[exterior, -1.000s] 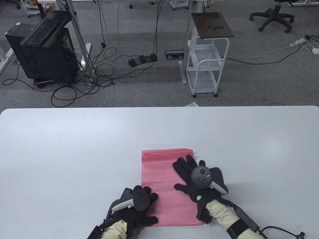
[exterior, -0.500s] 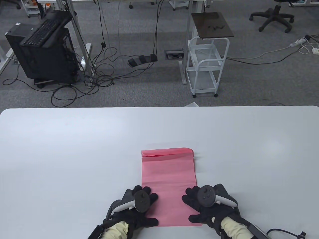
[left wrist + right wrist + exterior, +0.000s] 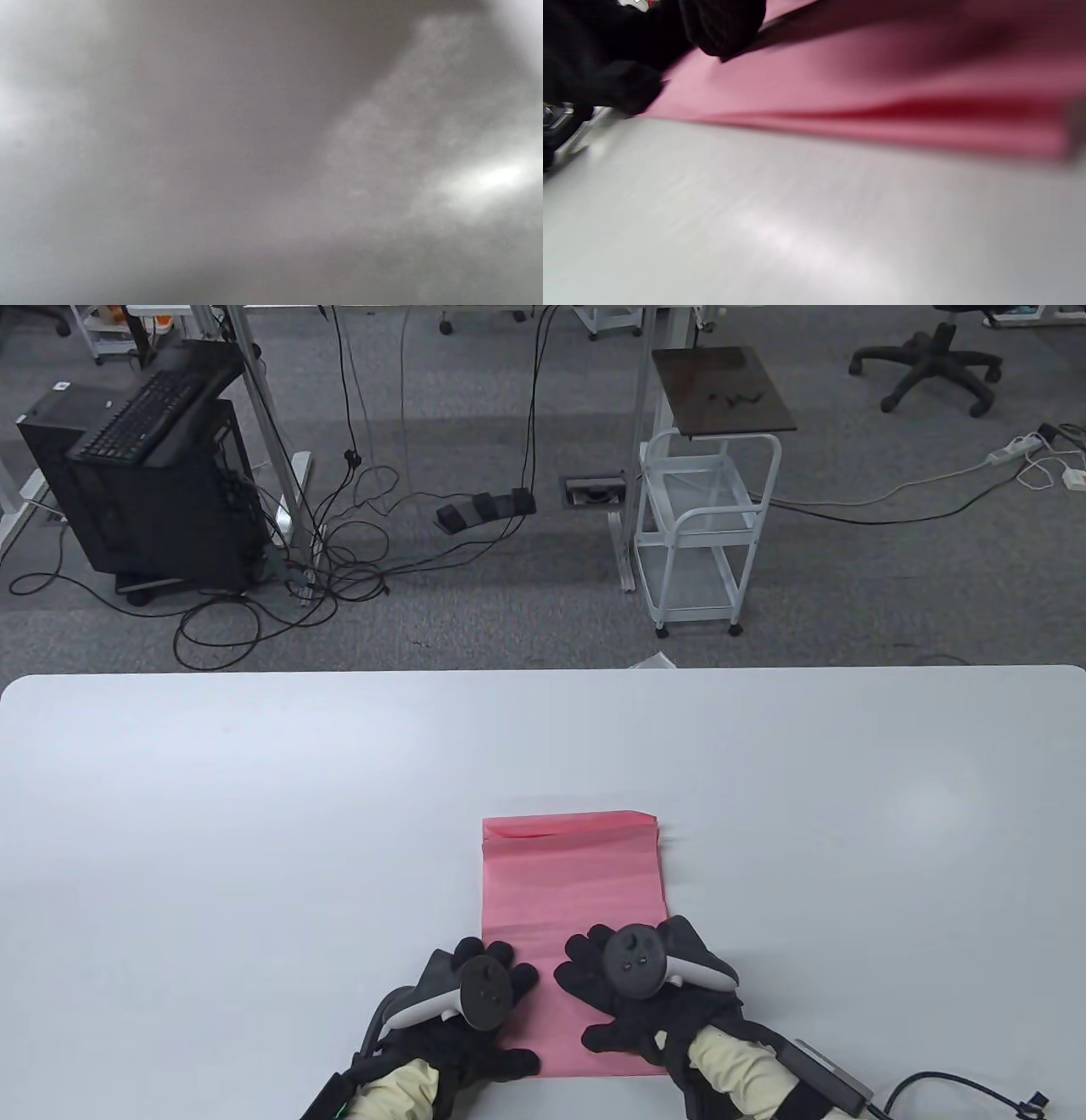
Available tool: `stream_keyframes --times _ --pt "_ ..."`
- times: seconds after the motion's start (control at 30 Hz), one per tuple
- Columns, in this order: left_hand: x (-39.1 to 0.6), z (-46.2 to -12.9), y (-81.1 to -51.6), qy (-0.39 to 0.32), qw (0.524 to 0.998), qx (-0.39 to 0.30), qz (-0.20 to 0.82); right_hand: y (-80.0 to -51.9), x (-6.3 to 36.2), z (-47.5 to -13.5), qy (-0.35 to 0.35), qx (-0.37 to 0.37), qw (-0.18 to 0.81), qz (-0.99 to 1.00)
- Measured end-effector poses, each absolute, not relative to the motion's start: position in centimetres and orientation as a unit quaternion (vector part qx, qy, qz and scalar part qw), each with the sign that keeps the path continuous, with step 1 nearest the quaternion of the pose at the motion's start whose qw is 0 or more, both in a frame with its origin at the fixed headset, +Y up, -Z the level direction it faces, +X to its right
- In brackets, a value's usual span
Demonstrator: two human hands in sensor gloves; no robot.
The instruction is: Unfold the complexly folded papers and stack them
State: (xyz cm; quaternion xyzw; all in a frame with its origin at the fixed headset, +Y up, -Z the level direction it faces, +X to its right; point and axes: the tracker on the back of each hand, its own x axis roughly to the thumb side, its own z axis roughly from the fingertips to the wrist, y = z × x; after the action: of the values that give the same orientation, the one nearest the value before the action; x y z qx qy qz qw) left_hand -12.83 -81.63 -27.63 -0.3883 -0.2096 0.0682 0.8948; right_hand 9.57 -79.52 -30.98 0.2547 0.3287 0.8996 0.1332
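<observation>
A pink folded paper (image 3: 573, 882) lies flat near the front of the white table (image 3: 254, 814), several layers showing at its far edge. My left hand (image 3: 501, 1010) rests on the paper's near left corner, fingers spread. My right hand (image 3: 607, 997) rests flat on the paper's near right part, fingers spread and pointing left. The right wrist view shows the pink paper (image 3: 882, 93) close up on the table, with black gloved fingers (image 3: 721, 25) at the top left. The left wrist view is a grey blur.
Beyond the table's far edge is grey carpet with a white wire cart (image 3: 708, 530), a black computer stand (image 3: 153, 466) and loose cables (image 3: 356, 551). A black cable (image 3: 959, 1090) trails from my right wrist at the front right.
My right hand drew back from the paper's far right part to its near right edge, then slid left onto the paper. The left hand stayed put.
</observation>
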Motion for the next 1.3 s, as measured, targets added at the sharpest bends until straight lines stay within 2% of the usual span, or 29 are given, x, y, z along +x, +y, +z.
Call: stream_keyframes --times 0.07,0.13,0.23,0.3,0.43,0.53,0.57,0.67,0.77,0.87,0.93,1.0,1.17,1.3 --pt "-12.8 -27.6 -81.6 -0.211 0.894 -0.388 0.068 -79.9 10.8 -32.8 0.323 0.247 0.109 0.907" --pt "-12.8 -27.6 -81.6 -0.212 0.894 -0.389 0.069 -80.0 12.5 -34.4 0.332 0.199 0.15 0.91" --pt "-12.8 -27.6 -81.6 -0.213 0.894 -0.388 0.068 -79.8 16.0 -36.7 0.31 0.118 0.161 0.93" --pt "-12.8 -27.6 -81.6 -0.213 0.894 -0.388 0.068 -79.8 17.5 -37.3 0.301 0.081 0.182 0.933" --pt "-12.8 -27.6 -81.6 -0.213 0.894 -0.388 0.068 -79.6 17.3 -37.0 0.279 0.072 0.191 0.938" --pt "-12.8 -27.6 -81.5 -0.212 0.895 -0.388 0.067 -78.1 15.7 -36.0 0.205 0.121 0.167 0.957" --pt "-12.8 -27.6 -81.5 -0.212 0.894 -0.388 0.067 -77.7 14.3 -35.1 0.18 0.187 0.162 0.952" --pt "-12.8 -27.6 -81.5 -0.212 0.894 -0.388 0.067 -77.9 11.2 -33.5 0.24 0.256 0.153 0.924" --pt "-12.8 -27.6 -81.5 -0.212 0.894 -0.388 0.067 -78.8 8.6 -34.0 0.283 0.275 0.117 0.911" --pt "-12.8 -27.6 -81.5 -0.213 0.894 -0.389 0.068 -79.6 7.9 -36.4 0.313 0.242 0.092 0.914" --pt "-12.8 -27.6 -81.5 -0.214 0.894 -0.389 0.068 -79.8 8.4 -38.5 0.334 0.204 0.121 0.912" --pt "-12.7 -27.6 -81.5 -0.215 0.893 -0.389 0.068 -79.9 9.5 -40.7 0.312 0.155 0.147 0.926" --pt "-12.7 -27.6 -81.5 -0.218 0.893 -0.389 0.066 -80.1 13.3 -44.9 0.307 0.045 0.206 0.928" --pt "-12.7 -27.6 -81.5 -0.219 0.892 -0.389 0.066 -80.2 14.4 -45.9 0.306 0.015 0.22 0.926"
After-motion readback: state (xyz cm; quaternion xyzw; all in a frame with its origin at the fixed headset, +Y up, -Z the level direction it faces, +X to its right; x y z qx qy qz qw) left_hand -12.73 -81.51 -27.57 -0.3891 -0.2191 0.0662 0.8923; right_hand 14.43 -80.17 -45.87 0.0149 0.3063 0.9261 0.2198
